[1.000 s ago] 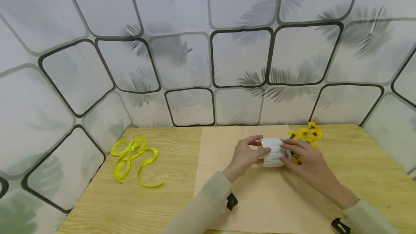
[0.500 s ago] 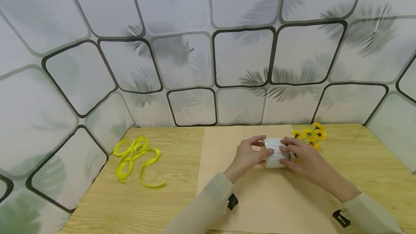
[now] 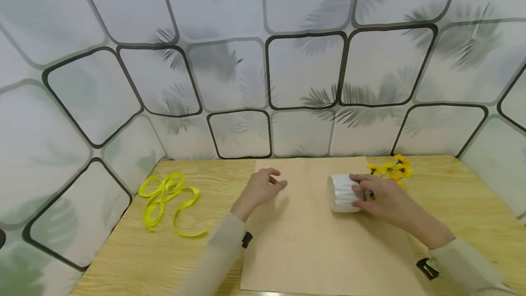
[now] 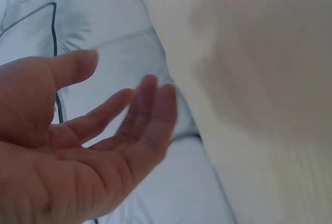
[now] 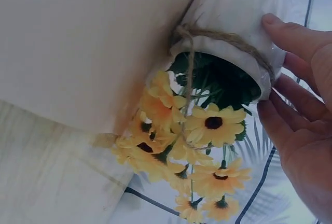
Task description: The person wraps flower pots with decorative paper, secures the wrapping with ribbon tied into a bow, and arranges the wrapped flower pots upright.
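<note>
A ribbed white flowerpot (image 3: 343, 194) lies on its side on a beige sheet of paper (image 3: 312, 245). Brown twine (image 5: 228, 38) is tied round it near the mouth. Yellow artificial flowers (image 5: 212, 123) with dark centres spill out of its opening, toward the right in the head view. My right hand (image 3: 384, 201) holds the pot near this mouth end, thumb and fingers on opposite sides. To the left, my left hand (image 3: 260, 189) hovers over the sheet's left part, its fingers loosely bent and nothing in them.
A loosely looped yellow ribbon (image 3: 164, 194) lies on the wooden table (image 3: 213, 200) at the left. Behind the table hangs a patterned backdrop (image 3: 306, 72) with leaf prints. A dark strap piece shows under each sleeve.
My left hand has let go of the pot and moved left, away from it. My right hand keeps hold, and the pot has stayed nearly in place.
</note>
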{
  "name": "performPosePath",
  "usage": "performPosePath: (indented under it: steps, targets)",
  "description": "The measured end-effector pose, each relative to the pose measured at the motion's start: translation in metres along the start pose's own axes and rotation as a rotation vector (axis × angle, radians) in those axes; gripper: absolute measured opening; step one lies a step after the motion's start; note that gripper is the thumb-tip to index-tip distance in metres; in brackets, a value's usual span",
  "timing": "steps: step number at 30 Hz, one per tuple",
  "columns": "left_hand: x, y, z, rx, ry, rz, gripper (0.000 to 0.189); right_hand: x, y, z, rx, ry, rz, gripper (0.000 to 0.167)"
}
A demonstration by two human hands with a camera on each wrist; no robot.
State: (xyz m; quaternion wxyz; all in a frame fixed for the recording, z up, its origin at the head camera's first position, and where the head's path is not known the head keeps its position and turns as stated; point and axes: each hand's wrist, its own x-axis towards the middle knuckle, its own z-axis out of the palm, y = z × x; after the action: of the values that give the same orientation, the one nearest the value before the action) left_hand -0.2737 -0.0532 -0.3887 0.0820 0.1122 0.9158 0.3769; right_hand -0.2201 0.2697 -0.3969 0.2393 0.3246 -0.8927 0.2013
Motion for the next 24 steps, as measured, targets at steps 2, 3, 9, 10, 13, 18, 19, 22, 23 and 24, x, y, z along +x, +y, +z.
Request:
performPosePath:
  steps: [2, 3, 9, 10, 13, 18, 19, 22, 23, 24]
  targets:
    - [-0.006, -0.013, -0.011, 0.079, 0.0, -0.063, 0.053, 0.0, -0.001, 0.0, 0.0, -0.007, 0.027, 0.039]
    - [-0.008, -0.019, -0.015, 0.116, -0.011, -0.095, 0.056, -0.001, -0.002, 0.001, 0.001, -0.007, 0.036, 0.04]
    - [-0.018, -0.043, -0.023, 0.171, -0.084, -0.182, 0.066, -0.008, -0.004, 0.001, -0.013, 0.02, 0.031, 0.043]
    - [-0.019, -0.045, -0.023, 0.137, -0.084, -0.192, 0.066, -0.009, -0.004, 0.001, -0.015, 0.027, 0.021, 0.043]
    - [-0.02, -0.049, -0.023, 0.025, -0.064, -0.218, 0.065, -0.012, -0.004, 0.002, -0.025, 0.044, 0.0, 0.045]
    - [-0.023, -0.051, -0.026, -0.133, -0.013, -0.226, 0.061, -0.014, -0.003, 0.004, -0.045, 0.037, -0.012, 0.048]
    - [-0.023, -0.051, -0.026, -0.157, -0.008, -0.227, 0.061, -0.015, -0.003, 0.004, -0.047, 0.033, -0.013, 0.049]
    - [-0.024, -0.054, -0.028, -0.192, 0.005, -0.234, 0.063, -0.014, -0.003, 0.004, -0.045, 0.025, -0.016, 0.05]
    - [-0.025, -0.055, -0.028, -0.203, 0.009, -0.236, 0.063, -0.014, -0.003, 0.004, -0.04, 0.022, -0.013, 0.05]
    - [-0.025, -0.056, -0.028, -0.214, 0.01, -0.242, 0.063, -0.014, -0.003, 0.004, -0.038, 0.022, -0.012, 0.05]
